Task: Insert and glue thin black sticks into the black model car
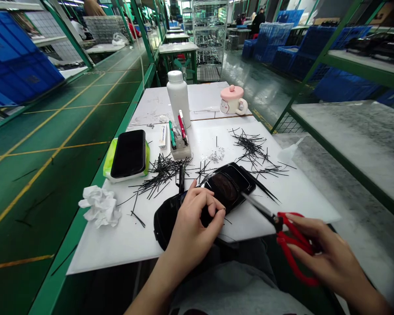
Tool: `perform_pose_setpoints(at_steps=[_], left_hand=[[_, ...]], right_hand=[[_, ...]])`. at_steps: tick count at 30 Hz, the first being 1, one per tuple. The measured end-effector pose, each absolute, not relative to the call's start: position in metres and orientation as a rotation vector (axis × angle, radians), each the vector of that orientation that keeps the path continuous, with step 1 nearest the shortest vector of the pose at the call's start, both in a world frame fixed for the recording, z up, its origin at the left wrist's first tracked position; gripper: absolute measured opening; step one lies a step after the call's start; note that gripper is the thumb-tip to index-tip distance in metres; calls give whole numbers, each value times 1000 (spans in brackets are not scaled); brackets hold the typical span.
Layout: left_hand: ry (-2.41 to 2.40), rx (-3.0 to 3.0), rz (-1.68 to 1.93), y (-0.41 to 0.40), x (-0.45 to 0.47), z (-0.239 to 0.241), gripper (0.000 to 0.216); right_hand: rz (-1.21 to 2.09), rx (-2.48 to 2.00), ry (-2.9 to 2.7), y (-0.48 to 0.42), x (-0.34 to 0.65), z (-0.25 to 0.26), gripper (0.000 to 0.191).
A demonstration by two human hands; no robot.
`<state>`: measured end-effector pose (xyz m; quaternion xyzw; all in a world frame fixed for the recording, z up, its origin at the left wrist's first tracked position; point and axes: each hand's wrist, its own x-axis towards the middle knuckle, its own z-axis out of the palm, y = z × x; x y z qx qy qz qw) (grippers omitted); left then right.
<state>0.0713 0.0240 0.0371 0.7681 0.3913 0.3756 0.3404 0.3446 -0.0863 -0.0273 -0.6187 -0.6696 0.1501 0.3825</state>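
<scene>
White table (118,249), right hand (328,251) gripping red scissors (278,223), left hand (195,218) pinched over black casing (228,186)

Single head-worn view, facing forward and down across a white table (131,245); left hand (195,218) and right hand (331,251) lie near the lens. Range extends past the table to a distant rack (210,28).

A glossy black piece (228,186) lies slantwise on the white tabletop (118,249), red-handled scissors (277,222) angled toward it.
</scene>
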Motion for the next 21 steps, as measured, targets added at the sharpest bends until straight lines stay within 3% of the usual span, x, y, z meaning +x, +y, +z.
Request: perform_pose_setpoints(at_steps=[7,11,15,19,21], left_hand=[[1015,2009,976,24,70,37,28],[1006,2030,971,26,69,37,26],[990,2068,979,28,66,36,24],[1002,2125,930,30,57,34,21],[1007,2120,876,31,52,33,21]], right_hand=[[86,-2071,-1525,-48,400,-29,55],[147,-1983,-1671,-16,399,-28,41],[69,-1903,-1359,28,406,-24,35],[242,-1847,-1305,73,429,-28,54],[383,-1808,-1352,88,434,-31,50]])
